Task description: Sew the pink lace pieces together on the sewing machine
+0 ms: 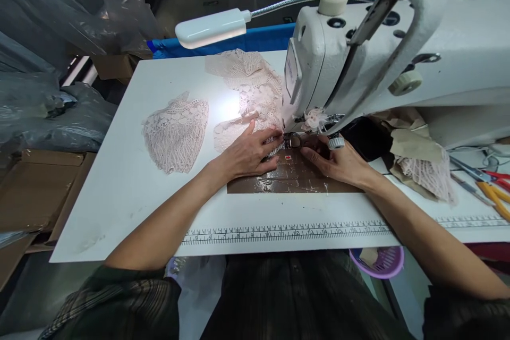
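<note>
My left hand (pixel 249 153) lies flat on a pale pink lace piece (pixel 255 96), fingers stretched toward the presser foot (pixel 294 141) of the white sewing machine (pixel 382 58). My right hand (pixel 338 162) rests on the brown machine bed (pixel 290 183) just right of the foot, fingers curled and pinched at the lace edge; a white ring-like band sits on one finger. A second lace piece (pixel 175 133) lies loose to the left on the white table (pixel 131 186).
A gooseneck lamp (pixel 211 27) shines on the lace. More lace and beige fabric (pixel 422 164) pile at the right, beside orange and red scissors (pixel 492 188). A printed ruler (pixel 279 234) runs along the table's front edge. A purple basket (pixel 378 261) hangs below. Cardboard boxes stand left.
</note>
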A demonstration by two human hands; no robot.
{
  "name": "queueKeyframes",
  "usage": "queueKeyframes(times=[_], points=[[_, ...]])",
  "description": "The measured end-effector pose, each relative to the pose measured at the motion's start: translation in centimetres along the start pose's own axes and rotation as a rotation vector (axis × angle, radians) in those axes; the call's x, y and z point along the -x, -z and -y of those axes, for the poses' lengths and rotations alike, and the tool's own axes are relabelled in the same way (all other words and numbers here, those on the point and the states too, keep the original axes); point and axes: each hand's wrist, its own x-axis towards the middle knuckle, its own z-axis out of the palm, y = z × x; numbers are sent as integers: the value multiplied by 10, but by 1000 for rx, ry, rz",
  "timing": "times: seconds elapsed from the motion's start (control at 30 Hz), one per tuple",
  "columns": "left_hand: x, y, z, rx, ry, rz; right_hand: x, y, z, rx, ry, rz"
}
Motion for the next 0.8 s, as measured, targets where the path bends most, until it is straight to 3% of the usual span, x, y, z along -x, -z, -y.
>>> queueKeyframes(times=[0.2,0.3,0.5,0.63,0.8], points=[[0,-2,3,-6,44,-47,0,-2,-6,-20,27,-77],[1,3,-6,-28,103,-10,0,-5,-11,-89,13,-125],[12,29,-34,-83,339,99,-1,-8,-18,-387,-180,-214],[3,39,-13,-132,252,98,-13,-1,-12,-552,-269,-190],[-23,30,31,7,74,97,-32,4,-10,-718,-342,-222]])
